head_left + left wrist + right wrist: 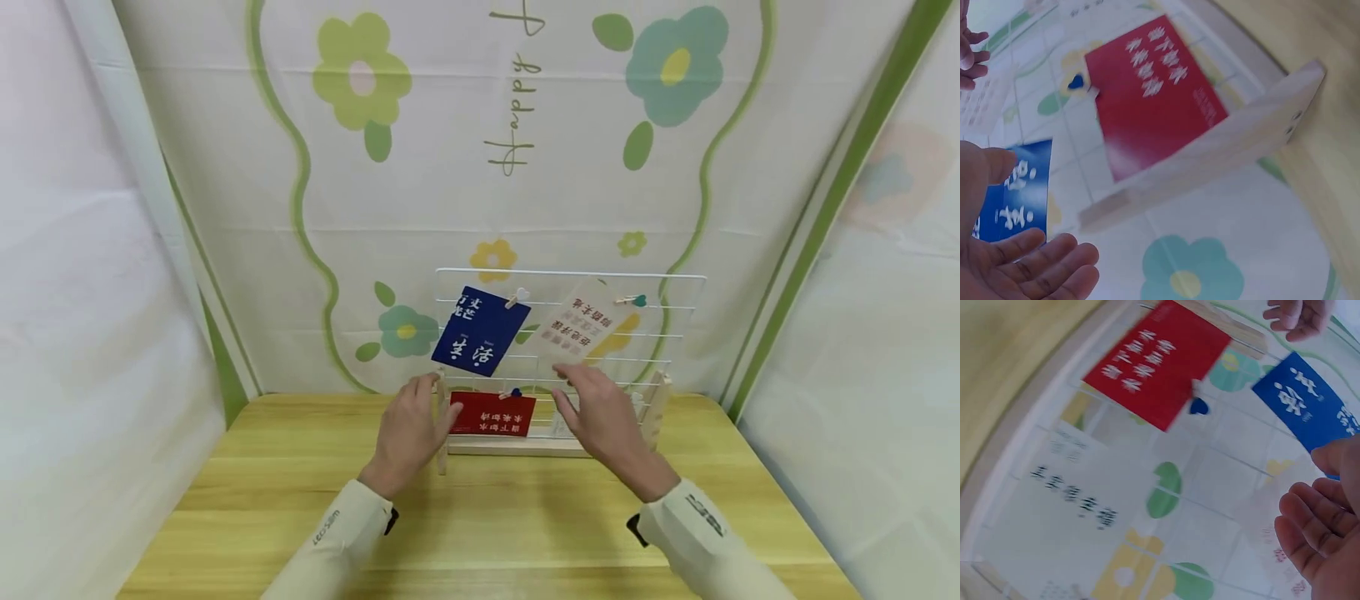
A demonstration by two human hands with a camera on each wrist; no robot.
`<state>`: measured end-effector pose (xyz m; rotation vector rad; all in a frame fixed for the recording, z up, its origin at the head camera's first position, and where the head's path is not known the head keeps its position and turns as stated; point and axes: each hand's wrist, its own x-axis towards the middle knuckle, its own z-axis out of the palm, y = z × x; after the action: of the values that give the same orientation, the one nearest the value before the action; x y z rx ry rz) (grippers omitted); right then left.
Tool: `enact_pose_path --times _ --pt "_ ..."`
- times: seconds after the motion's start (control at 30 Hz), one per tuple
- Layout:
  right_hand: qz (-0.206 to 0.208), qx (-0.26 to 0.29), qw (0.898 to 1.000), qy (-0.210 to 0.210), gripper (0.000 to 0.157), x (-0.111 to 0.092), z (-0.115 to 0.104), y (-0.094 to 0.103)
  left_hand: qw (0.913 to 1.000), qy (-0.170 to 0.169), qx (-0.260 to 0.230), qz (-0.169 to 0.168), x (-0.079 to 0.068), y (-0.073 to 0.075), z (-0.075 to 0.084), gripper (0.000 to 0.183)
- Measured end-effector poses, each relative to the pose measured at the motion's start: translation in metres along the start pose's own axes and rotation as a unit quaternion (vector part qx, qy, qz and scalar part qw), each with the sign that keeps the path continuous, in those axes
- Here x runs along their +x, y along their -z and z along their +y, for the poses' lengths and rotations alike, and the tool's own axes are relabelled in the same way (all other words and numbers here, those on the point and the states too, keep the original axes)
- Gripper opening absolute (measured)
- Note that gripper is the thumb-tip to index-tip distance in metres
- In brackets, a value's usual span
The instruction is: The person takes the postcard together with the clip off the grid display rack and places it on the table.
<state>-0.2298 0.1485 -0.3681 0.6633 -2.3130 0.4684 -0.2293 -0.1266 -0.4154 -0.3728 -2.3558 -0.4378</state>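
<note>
A white wire grid rack (570,272) stands toward the back of the worktop (487,525), its heart-topped clothespins (513,300) seemingly there to display a blue card (480,332), a pale card (573,329) and a red card (492,414) apparently lettered "当下如水 未来如诗". A person's left hand (409,431) and right hand (606,422) flank it, loosely open, fingers slightly bent, gripping nothing. Behind hangs a flowered cloth (510,204) reading "Happy".

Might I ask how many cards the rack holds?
4: blue card upper left, red card lower left, cream card upper right, white card lower right, mostly hidden in the head view.
</note>
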Motion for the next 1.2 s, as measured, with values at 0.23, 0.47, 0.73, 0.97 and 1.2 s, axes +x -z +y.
enact_pose_path --times 0.23,0.47,0.73,0.97,1.2 --pt "0.016 0.015 1.0 0.016 0.036 0.037 -0.006 0.009 0.9984 0.047 -0.032 -0.004 0.02 0.009 -0.008 0.056" --pt "0.021 0.016 1.0 0.012 0.034 0.06 -0.014 0.01 0.9976 0.053 -0.044 -0.009 0.033 0.014 -0.006 0.055" --pt "0.025 0.015 1.0 -0.007 0.038 0.084 -0.022 0.013 0.9966 0.064 -0.049 -0.017 0.043 0.017 -0.002 0.051" --pt "0.014 0.012 1.0 -0.024 0.038 0.097 -0.027 0.018 0.9958 0.073 -0.048 -0.026 0.049 0.02 -0.001 0.049" --pt "0.008 0.023 0.999 -0.029 0.038 0.107 -0.028 0.016 0.9961 0.067 -0.047 -0.035 0.052 0.023 -0.002 0.039"
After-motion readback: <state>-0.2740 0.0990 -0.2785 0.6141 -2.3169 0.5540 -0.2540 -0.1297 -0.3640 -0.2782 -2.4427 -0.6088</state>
